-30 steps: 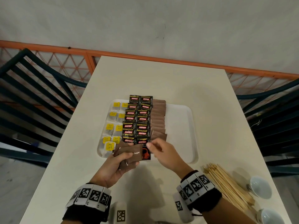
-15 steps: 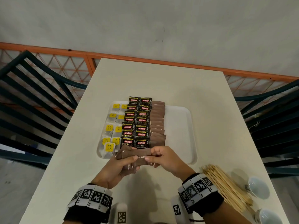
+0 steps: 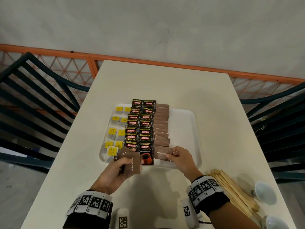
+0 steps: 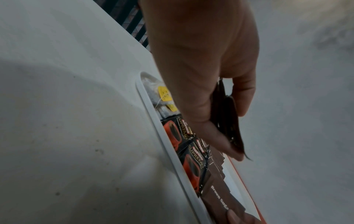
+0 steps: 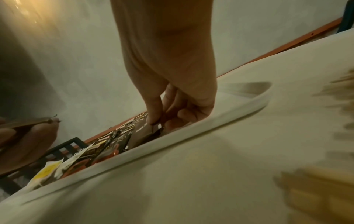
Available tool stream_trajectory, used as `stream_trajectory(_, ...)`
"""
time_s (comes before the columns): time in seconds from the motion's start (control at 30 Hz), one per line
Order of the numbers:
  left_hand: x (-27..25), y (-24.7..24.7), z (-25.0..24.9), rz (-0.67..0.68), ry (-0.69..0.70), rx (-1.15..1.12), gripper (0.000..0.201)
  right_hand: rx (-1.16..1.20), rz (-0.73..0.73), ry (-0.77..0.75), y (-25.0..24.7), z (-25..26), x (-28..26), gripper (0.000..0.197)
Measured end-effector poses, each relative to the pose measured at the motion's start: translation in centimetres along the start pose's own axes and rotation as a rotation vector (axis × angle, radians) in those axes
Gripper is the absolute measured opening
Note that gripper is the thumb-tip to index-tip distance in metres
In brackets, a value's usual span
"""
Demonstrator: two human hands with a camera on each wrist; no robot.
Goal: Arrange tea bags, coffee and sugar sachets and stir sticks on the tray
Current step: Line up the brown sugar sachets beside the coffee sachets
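A white tray [image 3: 186, 128] holds yellow-tagged tea bags [image 3: 113, 134] at its left, black coffee sachets [image 3: 140, 126] in two middle columns and a column of brown sugar sachets [image 3: 160, 128] to their right. My left hand [image 3: 122, 164] grips a small stack of brown sugar sachets [image 3: 132, 164] just above the tray's near edge; the stack [image 4: 228, 121] shows edge-on in the left wrist view. My right hand [image 3: 178, 156] pinches one brown sugar sachet [image 3: 162, 153] at the near end of the sugar column; the same sachet [image 5: 145, 133] is low in the tray. Wooden stir sticks [image 3: 231, 192] lie on the table at right.
Two white cups [image 3: 264, 192] stand near the table's right front corner beside the sticks. The tray's right half is bare. Dark slatted chairs [image 3: 33, 100] flank the table, and an orange railing [image 3: 165, 66] runs behind it.
My right hand took one sugar sachet from the stack in my left hand and carried it right, down to the near end of the sugar column. The left hand stayed near the tray's front edge.
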State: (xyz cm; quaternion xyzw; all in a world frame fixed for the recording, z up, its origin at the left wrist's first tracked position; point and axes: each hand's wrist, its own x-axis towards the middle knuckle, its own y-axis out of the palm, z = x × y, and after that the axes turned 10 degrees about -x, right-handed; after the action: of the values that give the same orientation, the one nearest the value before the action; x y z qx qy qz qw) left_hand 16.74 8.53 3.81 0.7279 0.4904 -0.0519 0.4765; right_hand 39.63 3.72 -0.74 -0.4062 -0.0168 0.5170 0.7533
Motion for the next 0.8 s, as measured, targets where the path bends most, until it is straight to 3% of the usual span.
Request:
stream_trajectory(0.17,0.2,-0.2,0.2,-0.035,0.004,0.045,0.033,-0.075,-0.039,-0.057,0.4,0.7,-0.1,0.016)
stream_trajectory(0.47,0.5,-0.3,0.5,-0.082,0.029,0.077,0.031,-0.120,-0.025,-0.083,0.6,1.0,-0.7,0.035)
stream_trajectory(0.6,0.4,-0.3,0.5,-0.085,0.038,0.093,0.028,-0.118,-0.060,-0.217,0.6,2.7,-2.1,0.023)
stream_trajectory(0.8,0.1,0.0,0.5,-0.061,0.051,0.157,0.025,0.074,0.412,-0.373,1.7,5.8,-4.4,0.012)
